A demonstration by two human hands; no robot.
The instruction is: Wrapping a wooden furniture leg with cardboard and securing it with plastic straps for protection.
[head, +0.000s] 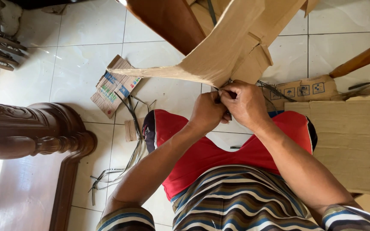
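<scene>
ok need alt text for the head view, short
Seen from above, a person's left hand and right hand pinch a thin dark strap at the edge of a folded brown cardboard sheet, above a white tiled floor strewn with cardboard scraps.

A brown cardboard wrapping (pixel 232 47) hangs folded above the red shorts (pixel 202 149). Left of the shorts, a flattened printed carton (pixel 114 85) in tan, blue and green lies on the tiles. To their right lies a brown box flap (pixel 302 90) with blue square symbols.
</scene>
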